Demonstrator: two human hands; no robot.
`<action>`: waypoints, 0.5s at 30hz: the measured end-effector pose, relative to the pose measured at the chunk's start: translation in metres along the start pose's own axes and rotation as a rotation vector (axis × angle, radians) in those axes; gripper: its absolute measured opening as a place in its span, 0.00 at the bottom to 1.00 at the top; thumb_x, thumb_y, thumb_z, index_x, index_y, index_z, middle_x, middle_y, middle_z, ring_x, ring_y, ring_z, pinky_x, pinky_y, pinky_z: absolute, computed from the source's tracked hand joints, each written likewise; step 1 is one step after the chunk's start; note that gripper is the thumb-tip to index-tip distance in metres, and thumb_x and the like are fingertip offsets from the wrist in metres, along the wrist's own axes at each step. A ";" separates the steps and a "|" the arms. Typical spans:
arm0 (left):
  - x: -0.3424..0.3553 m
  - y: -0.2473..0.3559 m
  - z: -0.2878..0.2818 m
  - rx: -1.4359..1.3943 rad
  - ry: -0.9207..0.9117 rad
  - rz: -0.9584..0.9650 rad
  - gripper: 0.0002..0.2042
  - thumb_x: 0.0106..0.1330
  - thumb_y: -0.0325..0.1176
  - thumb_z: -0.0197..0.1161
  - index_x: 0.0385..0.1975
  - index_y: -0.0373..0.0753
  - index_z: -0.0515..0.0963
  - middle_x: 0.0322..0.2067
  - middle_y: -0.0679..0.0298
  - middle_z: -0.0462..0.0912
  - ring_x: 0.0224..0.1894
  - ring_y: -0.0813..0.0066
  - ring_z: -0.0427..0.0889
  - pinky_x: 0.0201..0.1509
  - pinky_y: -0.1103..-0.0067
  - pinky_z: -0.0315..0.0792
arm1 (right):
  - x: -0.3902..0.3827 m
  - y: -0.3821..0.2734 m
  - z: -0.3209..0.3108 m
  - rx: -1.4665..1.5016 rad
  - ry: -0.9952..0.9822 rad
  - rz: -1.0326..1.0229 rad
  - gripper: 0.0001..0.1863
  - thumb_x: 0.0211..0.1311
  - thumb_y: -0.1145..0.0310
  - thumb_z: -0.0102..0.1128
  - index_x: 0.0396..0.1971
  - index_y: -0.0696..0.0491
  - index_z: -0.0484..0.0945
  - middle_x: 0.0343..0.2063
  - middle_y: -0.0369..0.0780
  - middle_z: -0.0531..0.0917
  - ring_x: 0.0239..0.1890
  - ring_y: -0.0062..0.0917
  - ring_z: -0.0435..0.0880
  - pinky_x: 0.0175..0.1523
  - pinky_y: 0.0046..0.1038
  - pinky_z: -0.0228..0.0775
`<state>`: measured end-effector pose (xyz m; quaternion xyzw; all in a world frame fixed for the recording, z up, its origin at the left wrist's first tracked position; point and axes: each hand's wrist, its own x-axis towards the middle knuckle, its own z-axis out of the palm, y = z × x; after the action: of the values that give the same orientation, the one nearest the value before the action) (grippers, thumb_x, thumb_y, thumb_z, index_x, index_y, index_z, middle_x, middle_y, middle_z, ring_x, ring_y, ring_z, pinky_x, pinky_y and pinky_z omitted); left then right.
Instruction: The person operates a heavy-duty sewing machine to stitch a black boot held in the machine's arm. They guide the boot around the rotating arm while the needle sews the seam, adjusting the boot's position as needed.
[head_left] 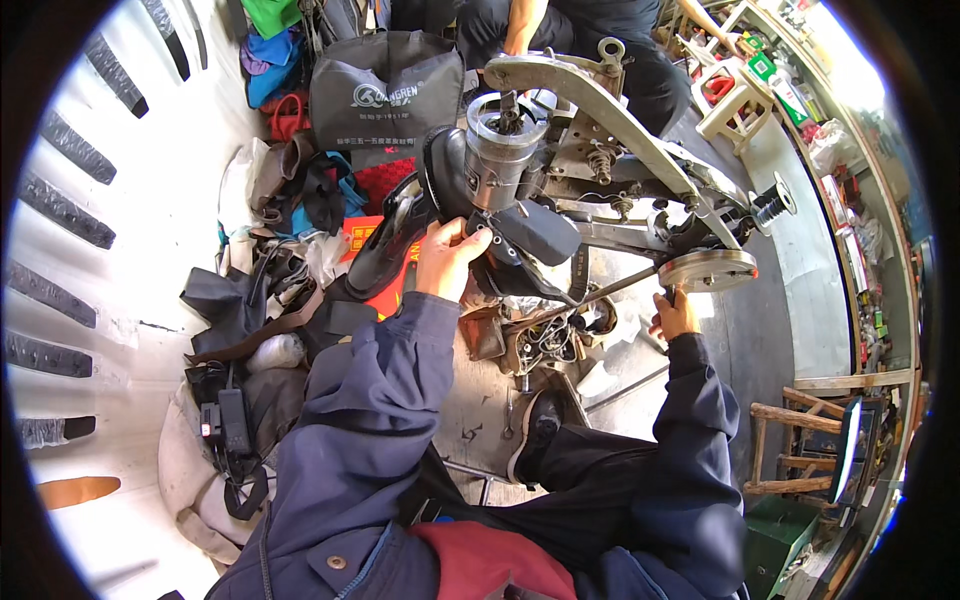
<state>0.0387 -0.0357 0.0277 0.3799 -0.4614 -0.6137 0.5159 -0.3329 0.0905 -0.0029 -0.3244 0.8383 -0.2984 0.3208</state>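
A black shoe (545, 232) with metal eyelets sits under the head of a metal shoe-stitching machine (500, 165). My left hand (447, 262) grips the shoe's upper just below the machine's cylinder, thumb and fingers closed on it. Part of the shoe is hidden behind the cylinder. At the machine's right side, my right hand (675, 315) has curled fingers at the near rim of the round metal handwheel (710, 270). A second dark shoe (385, 245) lies left of my left hand. The spool (773, 203) of dark thread stands beyond the wheel.
Another person (610, 40) sits behind the machine. A dark shopping bag (385, 95) and piled bags and straps are at the left. Loose tools and a box of small parts (545, 345) lie beneath the machine. A wooden stool (810, 445) stands right, below crowded shelves.
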 end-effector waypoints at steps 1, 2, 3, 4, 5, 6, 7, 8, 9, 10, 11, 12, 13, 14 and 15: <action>0.000 0.001 0.000 -0.018 -0.009 -0.017 0.05 0.63 0.30 0.63 0.29 0.35 0.79 0.29 0.72 0.79 0.32 0.87 0.72 0.41 0.84 0.67 | 0.002 0.001 0.000 -0.013 -0.001 -0.014 0.24 0.64 0.66 0.55 0.59 0.56 0.66 0.17 0.40 0.77 0.12 0.25 0.76 0.16 0.26 0.66; 0.000 0.001 0.000 -0.036 -0.018 -0.034 0.05 0.63 0.30 0.64 0.30 0.35 0.79 0.29 0.72 0.79 0.33 0.87 0.72 0.41 0.84 0.67 | 0.004 0.004 0.000 -0.014 -0.007 -0.018 0.25 0.65 0.65 0.55 0.59 0.56 0.65 0.16 0.40 0.77 0.11 0.25 0.76 0.16 0.26 0.66; 0.000 0.001 -0.001 -0.053 -0.027 -0.053 0.05 0.63 0.31 0.64 0.30 0.35 0.79 0.29 0.72 0.79 0.33 0.87 0.72 0.42 0.84 0.67 | 0.005 0.006 0.000 -0.008 -0.010 0.002 0.25 0.65 0.65 0.55 0.60 0.55 0.65 0.16 0.40 0.77 0.10 0.25 0.76 0.15 0.26 0.65; 0.000 0.001 -0.002 -0.017 -0.027 -0.033 0.06 0.63 0.31 0.64 0.30 0.35 0.79 0.29 0.73 0.79 0.34 0.87 0.72 0.42 0.84 0.67 | 0.007 0.008 0.001 -0.011 -0.017 -0.013 0.25 0.65 0.65 0.55 0.60 0.55 0.65 0.16 0.40 0.77 0.11 0.25 0.76 0.15 0.27 0.65; 0.001 0.000 -0.003 0.018 -0.028 -0.011 0.06 0.62 0.31 0.64 0.30 0.35 0.79 0.30 0.73 0.79 0.34 0.87 0.72 0.43 0.84 0.66 | 0.008 0.009 0.001 -0.008 -0.019 -0.006 0.25 0.65 0.65 0.56 0.60 0.54 0.65 0.16 0.40 0.77 0.11 0.25 0.76 0.15 0.27 0.64; 0.001 -0.002 -0.005 0.035 -0.048 0.054 0.06 0.62 0.31 0.64 0.30 0.35 0.79 0.30 0.73 0.79 0.34 0.87 0.72 0.43 0.84 0.66 | 0.009 0.010 0.001 0.008 -0.017 0.018 0.25 0.65 0.65 0.56 0.60 0.54 0.65 0.16 0.40 0.77 0.11 0.25 0.76 0.15 0.27 0.64; 0.002 -0.004 -0.005 0.045 -0.039 0.066 0.06 0.62 0.31 0.64 0.30 0.35 0.79 0.28 0.74 0.78 0.33 0.87 0.71 0.41 0.84 0.65 | 0.010 0.011 0.001 0.006 -0.011 0.009 0.26 0.65 0.64 0.56 0.61 0.54 0.64 0.17 0.41 0.78 0.11 0.26 0.76 0.15 0.27 0.65; 0.006 -0.004 -0.007 0.056 -0.049 0.016 0.06 0.62 0.31 0.64 0.29 0.36 0.79 0.26 0.75 0.76 0.31 0.88 0.69 0.38 0.85 0.64 | 0.010 0.010 0.001 -0.001 -0.012 -0.009 0.28 0.65 0.64 0.56 0.63 0.54 0.62 0.16 0.41 0.77 0.10 0.26 0.76 0.15 0.27 0.64; 0.007 -0.005 -0.010 0.031 -0.064 -0.023 0.07 0.62 0.30 0.65 0.35 0.34 0.80 0.34 0.71 0.75 0.38 0.82 0.72 0.47 0.82 0.65 | 0.009 0.010 0.001 -0.002 -0.020 -0.006 0.29 0.65 0.65 0.56 0.64 0.56 0.62 0.17 0.41 0.78 0.11 0.25 0.76 0.15 0.27 0.66; 0.006 -0.005 -0.011 0.012 -0.073 -0.074 0.10 0.61 0.29 0.65 0.40 0.32 0.81 0.41 0.67 0.74 0.46 0.77 0.75 0.55 0.79 0.66 | 0.009 0.009 0.001 0.007 -0.023 0.018 0.30 0.65 0.65 0.57 0.64 0.57 0.61 0.18 0.41 0.78 0.12 0.25 0.77 0.16 0.27 0.67; 0.007 -0.006 -0.010 0.045 -0.069 -0.033 0.10 0.61 0.29 0.65 0.40 0.32 0.82 0.42 0.67 0.74 0.46 0.76 0.75 0.55 0.78 0.66 | 0.007 0.007 0.001 0.017 -0.004 0.006 0.30 0.64 0.68 0.57 0.63 0.61 0.61 0.21 0.42 0.78 0.15 0.25 0.77 0.17 0.27 0.71; 0.007 -0.006 -0.010 0.008 -0.061 -0.090 0.10 0.62 0.29 0.65 0.40 0.32 0.82 0.42 0.67 0.74 0.46 0.76 0.76 0.54 0.78 0.67 | 0.006 0.006 0.001 0.003 -0.010 0.005 0.28 0.64 0.69 0.58 0.62 0.63 0.62 0.23 0.43 0.78 0.17 0.25 0.78 0.18 0.27 0.74; 0.007 -0.006 -0.010 -0.086 -0.090 -0.086 0.10 0.62 0.29 0.65 0.40 0.32 0.82 0.42 0.67 0.74 0.45 0.76 0.76 0.54 0.78 0.68 | 0.005 0.004 0.001 0.011 -0.018 0.003 0.28 0.64 0.69 0.58 0.61 0.63 0.63 0.23 0.43 0.78 0.17 0.25 0.78 0.17 0.28 0.73; 0.005 -0.005 -0.009 -0.164 -0.100 -0.113 0.10 0.62 0.29 0.65 0.40 0.32 0.82 0.42 0.68 0.74 0.45 0.76 0.77 0.53 0.78 0.68 | 0.004 0.002 0.000 0.021 -0.025 0.013 0.27 0.64 0.69 0.58 0.61 0.63 0.63 0.23 0.43 0.79 0.16 0.25 0.78 0.17 0.28 0.73; 0.005 -0.004 -0.008 -0.145 -0.106 -0.097 0.10 0.62 0.29 0.65 0.39 0.32 0.81 0.41 0.68 0.75 0.44 0.77 0.77 0.52 0.79 0.68 | 0.002 0.001 0.001 0.038 -0.018 -0.006 0.26 0.64 0.69 0.58 0.60 0.63 0.64 0.22 0.43 0.79 0.16 0.25 0.78 0.17 0.28 0.73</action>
<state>0.0441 -0.0417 0.0218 0.3306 -0.4235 -0.6888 0.4867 -0.3338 0.0894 -0.0050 -0.3235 0.8286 -0.3123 0.3336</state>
